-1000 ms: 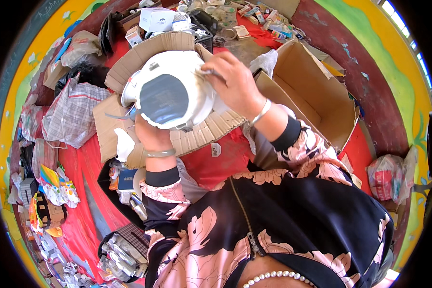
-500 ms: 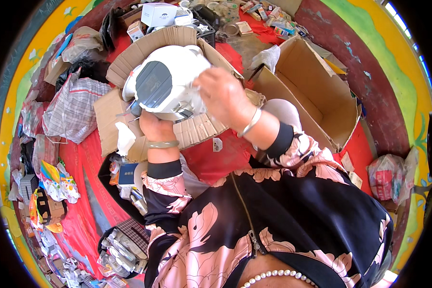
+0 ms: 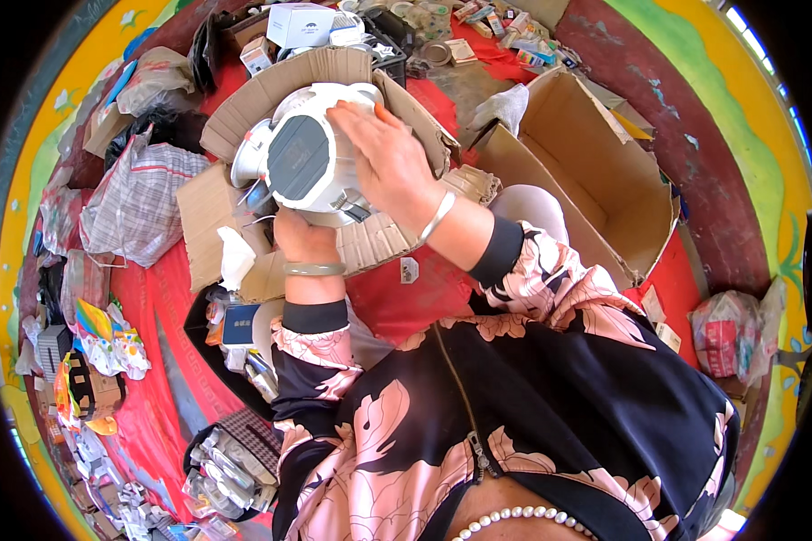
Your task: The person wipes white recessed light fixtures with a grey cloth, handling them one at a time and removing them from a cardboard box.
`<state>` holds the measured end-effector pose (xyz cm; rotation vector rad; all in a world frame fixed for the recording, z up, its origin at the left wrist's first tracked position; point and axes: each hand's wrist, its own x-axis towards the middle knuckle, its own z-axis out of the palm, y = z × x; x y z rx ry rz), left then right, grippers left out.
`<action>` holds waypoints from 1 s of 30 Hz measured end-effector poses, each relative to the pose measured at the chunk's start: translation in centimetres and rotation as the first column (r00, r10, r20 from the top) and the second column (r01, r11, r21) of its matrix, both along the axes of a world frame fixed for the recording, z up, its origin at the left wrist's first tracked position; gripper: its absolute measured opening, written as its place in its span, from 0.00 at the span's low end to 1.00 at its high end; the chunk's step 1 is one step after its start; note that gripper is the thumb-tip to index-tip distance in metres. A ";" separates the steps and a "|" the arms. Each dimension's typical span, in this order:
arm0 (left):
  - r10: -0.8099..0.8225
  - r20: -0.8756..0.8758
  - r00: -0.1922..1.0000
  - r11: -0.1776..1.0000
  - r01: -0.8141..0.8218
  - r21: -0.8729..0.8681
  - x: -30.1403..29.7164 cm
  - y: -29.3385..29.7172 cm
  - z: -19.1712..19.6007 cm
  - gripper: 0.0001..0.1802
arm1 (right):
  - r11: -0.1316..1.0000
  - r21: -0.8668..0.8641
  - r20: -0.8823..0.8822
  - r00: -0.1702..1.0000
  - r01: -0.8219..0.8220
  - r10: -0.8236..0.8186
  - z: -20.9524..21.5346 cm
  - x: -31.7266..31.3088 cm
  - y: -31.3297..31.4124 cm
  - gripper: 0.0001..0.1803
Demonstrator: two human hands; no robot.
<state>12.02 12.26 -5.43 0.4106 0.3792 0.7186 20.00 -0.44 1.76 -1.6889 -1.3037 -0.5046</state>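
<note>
A white, round downlight [image 3: 341,167] with a dark grey disc on its back and a metal spring clip at its side is held over an open cardboard box [image 3: 271,86]. My left hand [image 3: 302,236] supports it from below; those fingers are partly hidden behind the white housing. Against the housing's right side lies my right hand [image 3: 390,162], fingers stretched out and flat. Another white round light [image 3: 251,155] shows just left of it in the box, with a thin wire nearby.
To the right stands a larger open carton [image 3: 595,171]. A checked woven bag [image 3: 140,203] lies at the left. Black bins with small packs [image 3: 235,464] sit at the lower left. Small boxes [image 3: 299,25] are piled at the back. Red sheeting [image 3: 167,361] covers parts of the floor.
The downlight has turned and shifted slightly right, uncovering more of the white light beside it. My right hand has moved left and flattened onto the housing. My left hand has shifted slightly right.
</note>
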 end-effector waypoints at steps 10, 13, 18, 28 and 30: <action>-0.064 0.047 0.997 0.944 0.045 0.328 -1.0 1.2 -1.8 0.19 | 0.997 0.038 0.053 0.996 -0.069 0.067 -0.8 -5.0 -1.7 0.29; 0.355 -0.097 0.930 0.387 -0.052 0.921 -1.1 1.1 -2.2 0.20 | 0.979 0.204 0.067 0.998 -0.014 0.001 0.9 -2.3 -0.3 0.23; 0.428 -0.118 0.896 0.432 -0.089 0.897 -0.8 0.8 -0.7 0.20 | 0.974 0.182 -0.427 0.881 -0.138 0.204 4.3 1.1 -0.2 0.16; 0.205 -0.116 0.972 0.681 -0.057 0.730 -1.8 1.1 -0.4 0.19 | 0.981 0.173 -0.182 0.976 -0.090 0.122 -2.0 -6.1 -2.3 0.26; 0.155 -0.091 0.984 0.771 -0.063 0.634 -1.8 0.6 0.8 0.19 | 0.983 0.176 -0.176 0.980 -0.059 0.090 -1.4 -6.2 -2.3 0.27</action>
